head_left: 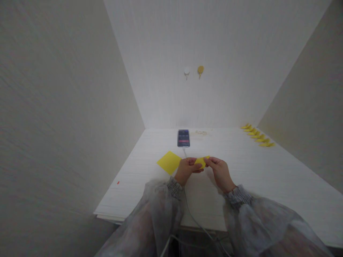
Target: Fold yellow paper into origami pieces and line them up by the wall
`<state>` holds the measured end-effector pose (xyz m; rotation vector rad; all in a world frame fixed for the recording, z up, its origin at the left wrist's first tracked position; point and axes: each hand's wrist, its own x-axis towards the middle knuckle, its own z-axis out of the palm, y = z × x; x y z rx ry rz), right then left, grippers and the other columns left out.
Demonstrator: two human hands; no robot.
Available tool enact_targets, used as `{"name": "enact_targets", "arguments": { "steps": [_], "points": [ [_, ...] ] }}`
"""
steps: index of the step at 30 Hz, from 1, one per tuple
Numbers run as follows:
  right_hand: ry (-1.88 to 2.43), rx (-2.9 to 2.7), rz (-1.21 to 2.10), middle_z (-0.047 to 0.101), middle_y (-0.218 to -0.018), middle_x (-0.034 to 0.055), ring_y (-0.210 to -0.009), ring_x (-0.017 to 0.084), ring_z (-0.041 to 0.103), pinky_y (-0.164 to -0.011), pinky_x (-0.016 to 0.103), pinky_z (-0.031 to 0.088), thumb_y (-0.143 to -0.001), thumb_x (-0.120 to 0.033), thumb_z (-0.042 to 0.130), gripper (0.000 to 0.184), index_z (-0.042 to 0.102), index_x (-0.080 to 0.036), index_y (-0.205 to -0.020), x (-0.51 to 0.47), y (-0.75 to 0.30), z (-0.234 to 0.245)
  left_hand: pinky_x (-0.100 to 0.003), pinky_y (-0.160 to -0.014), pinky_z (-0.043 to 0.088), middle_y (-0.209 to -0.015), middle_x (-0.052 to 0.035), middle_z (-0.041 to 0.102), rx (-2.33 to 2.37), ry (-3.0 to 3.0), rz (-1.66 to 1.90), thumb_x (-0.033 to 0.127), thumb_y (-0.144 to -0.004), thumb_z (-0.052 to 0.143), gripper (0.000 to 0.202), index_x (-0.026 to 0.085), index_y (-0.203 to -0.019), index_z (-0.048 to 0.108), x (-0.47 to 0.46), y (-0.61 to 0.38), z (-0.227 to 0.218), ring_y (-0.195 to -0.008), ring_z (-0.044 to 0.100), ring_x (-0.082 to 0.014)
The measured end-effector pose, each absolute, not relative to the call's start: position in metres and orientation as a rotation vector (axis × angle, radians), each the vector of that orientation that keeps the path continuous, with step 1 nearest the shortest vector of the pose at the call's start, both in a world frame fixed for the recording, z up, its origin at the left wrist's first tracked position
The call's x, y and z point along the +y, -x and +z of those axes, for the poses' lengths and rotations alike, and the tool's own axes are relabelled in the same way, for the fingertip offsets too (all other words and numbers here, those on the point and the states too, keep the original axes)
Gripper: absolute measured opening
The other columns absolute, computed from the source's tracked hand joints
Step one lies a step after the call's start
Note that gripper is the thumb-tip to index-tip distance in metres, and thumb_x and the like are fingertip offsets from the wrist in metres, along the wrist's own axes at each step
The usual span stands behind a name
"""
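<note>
A small folded piece of yellow paper (199, 162) is held up between both hands, over the white table. My left hand (187, 168) pinches its left part, thumb on top and fingers behind. At its right corner, my right hand (218, 171) grips it between thumb and fingertips. Flat on the table beside my left hand lies a square yellow sheet (168, 162), turned like a diamond. The finer folds of the held paper are partly covered by my fingers.
Several folded yellow paper pieces (257, 135) stand in a slanting row at the back right. A phone (183, 138) lies near the back wall, its white cable (189, 208) running under my arms off the front edge. A red scrap (118, 182) lies left. Two hooks (200, 70) hang on the wall.
</note>
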<state>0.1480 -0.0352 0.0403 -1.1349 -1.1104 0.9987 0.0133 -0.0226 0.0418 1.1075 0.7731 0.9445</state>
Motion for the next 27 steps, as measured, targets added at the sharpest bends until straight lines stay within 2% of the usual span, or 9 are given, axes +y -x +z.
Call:
{"name": "enact_targets", "arguments": {
  "steps": [5,14,19,23,27],
  "points": [
    [1.218,-1.211,0.94,0.051,-0.05,-0.0018,-0.051,0.011,0.045,-0.051,0.023,0.035,-0.067,-0.037,0.056,0.026,0.053,-0.017,-0.051,-0.0356,-0.1488,0.0425,-0.025,-0.06,0.046,-0.069,-0.008,0.063,0.855,-1.083,0.842,0.036,-0.056,0.068,0.035,0.008,-0.076,0.064,-0.0203,-0.0108,0.0359,-0.06,0.058,-0.0128],
    [1.253,-1.306,0.941,0.054,-0.053,-0.0004,-0.052,0.012,0.048,-0.052,0.024,0.037,-0.068,-0.041,0.053,0.028,0.056,-0.016,-0.056,-0.0325,-0.1508,0.0396,-0.021,-0.051,0.042,-0.057,-0.0037,0.059,0.909,-1.139,0.901,0.034,-0.057,0.065,0.028,0.008,-0.068,0.062,-0.0179,-0.0134,0.0356,-0.048,0.051,-0.0079],
    [1.155,-1.311,1.167,0.06,-0.064,0.0015,-0.056,0.012,0.051,-0.054,0.024,0.04,-0.063,-0.033,0.059,0.02,0.061,-0.015,-0.072,-0.0302,-0.15,0.0356,-0.02,-0.05,0.042,-0.056,-0.0026,0.058,0.955,-1.18,0.961,0.034,-0.059,0.063,0.026,0.009,-0.066,0.062,-0.015,-0.0115,0.0327,-0.048,0.051,-0.0074],
    [1.106,-1.291,1.205,0.058,-0.058,-0.001,-0.053,0.011,0.051,-0.051,0.023,0.039,-0.06,-0.026,0.061,0.012,0.059,-0.016,-0.067,-0.031,-0.1482,0.0369,-0.019,-0.048,0.041,-0.052,-0.0013,0.057,0.972,-1.204,0.932,0.031,-0.058,0.064,0.022,0.01,-0.063,0.062,-0.0147,-0.0106,0.0322,-0.045,0.049,-0.0066],
    [1.096,-1.267,1.168,0.055,-0.053,-0.0026,-0.051,0.011,0.051,-0.049,0.023,0.04,-0.057,-0.027,0.063,0.015,0.056,-0.017,-0.066,-0.0316,-0.147,0.0397,-0.019,-0.048,0.042,-0.052,-0.0015,0.057,0.977,-1.179,0.956,0.033,-0.057,0.065,0.024,0.01,-0.06,0.06,-0.0154,-0.0121,0.0333,-0.044,0.05,-0.0068]
  ]
}}
